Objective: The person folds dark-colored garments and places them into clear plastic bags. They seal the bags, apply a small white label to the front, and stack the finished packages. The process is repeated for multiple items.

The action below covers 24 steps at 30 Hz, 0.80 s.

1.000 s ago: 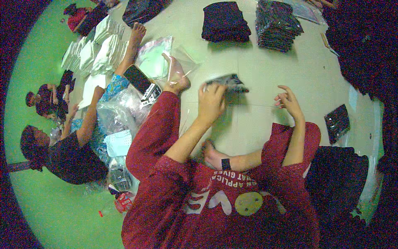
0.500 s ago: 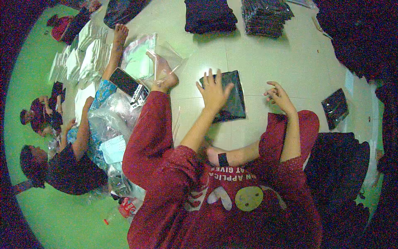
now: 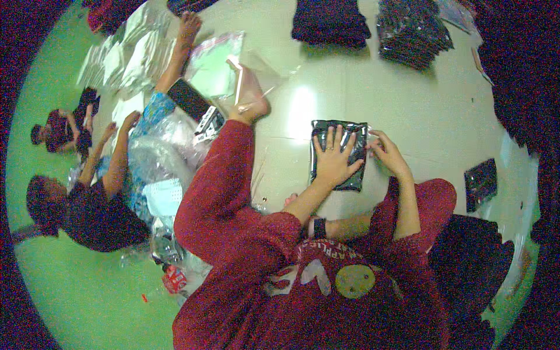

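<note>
A flat, black garment in a clear plastic bag (image 3: pixel 319 175) lies on the floor in front of me. My left hand (image 3: pixel 338 157) is spread flat on top of it, fingers apart, pressing it down. At the bag's right edge, my right hand (image 3: pixel 389 153) has its thumb and fingers drawn together on the clear plastic margin. The exact fingertip contact is small and blurred. My crossed legs in dark red trousers frame the near side of the bag.
Stacks of black folded garments (image 3: pixel 330 23) and bagged ones (image 3: pixel 413 35) stand at the far side. Another black packet (image 3: pixel 480 184) and a dark cloth pile (image 3: pixel 472 251) are at right. Left are clear bags (image 3: pixel 160 154), a phone (image 3: pixel 189 99), white stacks (image 3: pixel 122 55) and a seated co-worker (image 3: pixel 87 216).
The view has shifted. The bagged garment sits straighter, with my left hand now on its middle. My right hand has moved from apart to the bag's right edge.
</note>
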Tool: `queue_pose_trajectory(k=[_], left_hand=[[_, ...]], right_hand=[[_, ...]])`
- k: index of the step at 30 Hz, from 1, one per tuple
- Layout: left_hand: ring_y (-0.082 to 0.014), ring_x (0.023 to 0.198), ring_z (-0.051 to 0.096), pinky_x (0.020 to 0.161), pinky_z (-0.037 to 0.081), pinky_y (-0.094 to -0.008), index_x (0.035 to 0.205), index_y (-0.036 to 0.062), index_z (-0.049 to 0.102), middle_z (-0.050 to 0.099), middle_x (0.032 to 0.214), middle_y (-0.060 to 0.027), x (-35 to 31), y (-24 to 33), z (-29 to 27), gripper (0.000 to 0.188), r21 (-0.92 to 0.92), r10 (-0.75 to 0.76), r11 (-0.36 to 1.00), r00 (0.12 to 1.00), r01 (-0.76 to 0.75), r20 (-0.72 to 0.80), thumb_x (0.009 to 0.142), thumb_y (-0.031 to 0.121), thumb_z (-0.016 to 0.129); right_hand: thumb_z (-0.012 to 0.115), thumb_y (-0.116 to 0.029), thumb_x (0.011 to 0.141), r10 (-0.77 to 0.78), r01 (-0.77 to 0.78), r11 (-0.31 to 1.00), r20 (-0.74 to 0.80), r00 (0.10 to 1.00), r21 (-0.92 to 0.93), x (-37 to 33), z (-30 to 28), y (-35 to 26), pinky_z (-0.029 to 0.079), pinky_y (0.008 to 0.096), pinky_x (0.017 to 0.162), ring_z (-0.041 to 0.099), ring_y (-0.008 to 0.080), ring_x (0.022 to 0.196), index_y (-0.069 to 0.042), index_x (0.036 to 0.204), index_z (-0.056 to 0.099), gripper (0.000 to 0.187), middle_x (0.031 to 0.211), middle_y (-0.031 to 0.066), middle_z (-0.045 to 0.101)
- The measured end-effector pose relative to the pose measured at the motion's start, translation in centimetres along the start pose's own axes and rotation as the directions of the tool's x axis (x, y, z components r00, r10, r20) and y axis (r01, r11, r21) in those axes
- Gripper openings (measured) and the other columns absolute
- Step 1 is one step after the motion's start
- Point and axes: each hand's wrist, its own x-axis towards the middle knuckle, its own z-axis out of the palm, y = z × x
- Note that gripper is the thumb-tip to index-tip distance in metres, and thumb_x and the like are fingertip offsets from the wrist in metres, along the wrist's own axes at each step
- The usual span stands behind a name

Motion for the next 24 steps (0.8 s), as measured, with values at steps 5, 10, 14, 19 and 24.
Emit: queue_pose_trajectory(k=[5,10,14,19,24], left_hand=[[-0.0376,0.13,0.012,0.094,0.007,-0.0673,0.133,0.0206,0.033,0.018,0.14,-0.0199,0.1,-0.2,-0.4,0.073,-0.03,0.009,1.0,1.0,-0.008,0.019,0.072,0.058,0.05],[-0.0372,0.119,0.034,0.095,0.028,-0.0512,0.119,0.0107,0.047,0.034,0.129,-0.0229,0.5,-3.3,-5.8,0.052,-0.434,-0.006,0.9,0.997,-0.027,-0.073,0.076,0.038,0.057],[-0.0301,0.093,0.054,0.082,0.042,-0.0366,0.095,0.0008,0.055,0.056,0.097,-0.0155,-4.1,-11.5,-15.1,0.021,-0.306,-0.154,0.952,0.856,-0.005,-0.493,0.077,0.01,0.057],[-0.0304,0.08,0.058,0.071,0.045,-0.0371,0.088,0.0021,0.058,0.06,0.086,-0.017,-14.1,-21.9,-26.9,0.02,-0.158,-0.631,0.748,0.618,0.644,-0.469,0.08,0.02,0.054],[-0.0307,0.083,0.058,0.073,0.045,-0.0387,0.084,0.0046,0.059,0.06,0.085,-0.0173,-20.9,-25.9,-28.7,0.022,0.056,-0.788,0.588,0.587,0.807,-0.185,0.074,0.024,0.06]], right_hand=[[0.045,-0.006,0.087,-0.045,0.046,0.999,0.044,0.998,-0.027,-1.3,1.9,-0.7,0.046,0.0248,0.07,0.055,0.0127,0.074,-0.007,0.12,0.042,0.033,0.087,0.006,0.059],[0.043,-0.004,0.086,-0.042,0.043,0.991,0.017,0.999,-0.128,-3.3,1.0,-1.0,0.046,0.0254,0.068,0.054,0.0122,0.073,-0.009,0.122,0.041,0.036,0.09,0.0059,0.059],[0.042,-0.005,0.085,-0.029,0.025,0.996,-0.038,0.999,-0.089,-3.0,-0.2,0.0,0.047,0.0268,0.066,0.056,0.0128,0.069,-0.011,0.122,0.041,0.037,0.088,0.0076,0.06],[0.043,-0.004,0.085,-0.071,0.069,0.987,-0.008,0.997,-0.144,-0.7,0.3,2.0,0.045,0.0248,0.066,0.055,0.0137,0.072,-0.014,0.122,0.042,0.039,0.087,0.0066,0.061],[0.044,-0.007,0.086,-0.099,0.108,0.946,0.044,0.994,-0.306,-0.9,1.3,2.7,0.047,0.0345,0.07,0.061,0.0235,0.077,-0.01,0.12,0.042,0.035,0.089,0.0131,0.063]])
